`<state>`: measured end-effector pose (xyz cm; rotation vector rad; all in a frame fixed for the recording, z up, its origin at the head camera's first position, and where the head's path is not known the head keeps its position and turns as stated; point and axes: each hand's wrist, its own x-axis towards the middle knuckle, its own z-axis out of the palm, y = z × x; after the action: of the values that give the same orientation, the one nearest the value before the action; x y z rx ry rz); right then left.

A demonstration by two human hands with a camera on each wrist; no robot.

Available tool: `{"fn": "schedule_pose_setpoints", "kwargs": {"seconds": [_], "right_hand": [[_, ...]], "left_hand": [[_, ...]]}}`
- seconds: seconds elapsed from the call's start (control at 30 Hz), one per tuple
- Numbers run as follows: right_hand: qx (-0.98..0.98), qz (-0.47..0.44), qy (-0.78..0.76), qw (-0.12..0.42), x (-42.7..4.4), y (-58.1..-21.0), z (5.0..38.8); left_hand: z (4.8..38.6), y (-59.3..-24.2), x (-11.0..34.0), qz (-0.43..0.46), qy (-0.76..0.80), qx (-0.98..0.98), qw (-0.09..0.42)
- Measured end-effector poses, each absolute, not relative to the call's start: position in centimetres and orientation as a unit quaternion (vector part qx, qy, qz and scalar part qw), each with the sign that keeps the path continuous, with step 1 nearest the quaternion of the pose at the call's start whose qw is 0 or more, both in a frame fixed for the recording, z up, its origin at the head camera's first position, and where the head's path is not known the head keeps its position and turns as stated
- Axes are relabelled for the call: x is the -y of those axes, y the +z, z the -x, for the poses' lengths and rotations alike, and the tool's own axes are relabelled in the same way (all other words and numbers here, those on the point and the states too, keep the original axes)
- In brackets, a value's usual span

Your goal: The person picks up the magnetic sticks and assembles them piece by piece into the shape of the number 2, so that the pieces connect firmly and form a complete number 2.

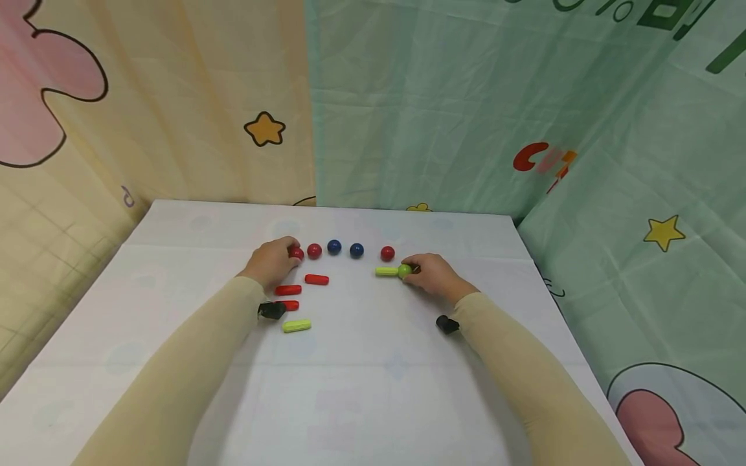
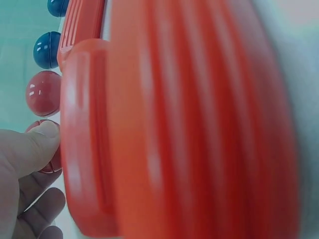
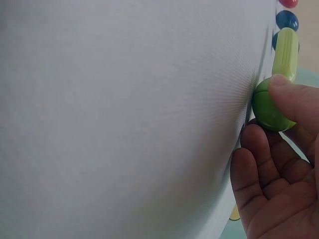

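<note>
The green ball (image 1: 405, 271) is at the far right of the group, pinched by the right hand (image 1: 432, 275); in the right wrist view the thumb presses on it from one side while the other fingers curve loosely below. A light green stick (image 1: 386, 272) lies to the left of the ball, its right end meeting it; whether the two are joined cannot be told.

At the far left, the left hand (image 1: 271, 260) holds a dark red ball (image 1: 297, 253) between thumb and fingers, partly covering it. Just right of that is a second red ball (image 1: 315, 251), then a left blue ball (image 1: 334, 246) and a right blue ball (image 1: 357, 250). After a wider gap comes a third red ball (image 1: 387, 254), just beyond the light green stick.

Nearer, three red sticks (image 1: 316, 279) lie roughly crosswise, one to the right and two farther left, the nearest of them partly hidden by a black wrist device (image 1: 272, 310). Nearer still lies a yellow-green stick (image 1: 296, 325), slightly slanted.

All this rests on a white tabletop (image 1: 361, 401). Beige sleeves (image 1: 192, 369) reach in from the near side, and printed curtains (image 1: 408, 116), cream on the left and pale green on the right, hang beyond the far edge.
</note>
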<state>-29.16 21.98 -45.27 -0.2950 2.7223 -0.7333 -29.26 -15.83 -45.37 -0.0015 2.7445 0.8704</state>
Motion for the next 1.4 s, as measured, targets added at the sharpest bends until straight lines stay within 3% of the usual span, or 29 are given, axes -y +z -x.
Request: {"fn": "schedule_pose_setpoints", "kwargs": {"seconds": [0.37,0.63,1.4], "right_hand": [[-0.951,0.109,-0.249,0.147,-22.0,-45.3,29.1],[-0.951,0.110,-0.250,0.145,-21.5,-45.2,29.0],[-0.950,0.124,-0.245,0.150,-20.3,-45.0,29.0]], "left_hand": [[28.9,-44.7,15.5,-0.008,0.321,-0.941,0.111],[28.8,-44.1,14.1,-0.063,0.326,-0.938,0.098],[28.6,-45.1,8.2,-0.142,0.257,-0.948,0.123]]}}
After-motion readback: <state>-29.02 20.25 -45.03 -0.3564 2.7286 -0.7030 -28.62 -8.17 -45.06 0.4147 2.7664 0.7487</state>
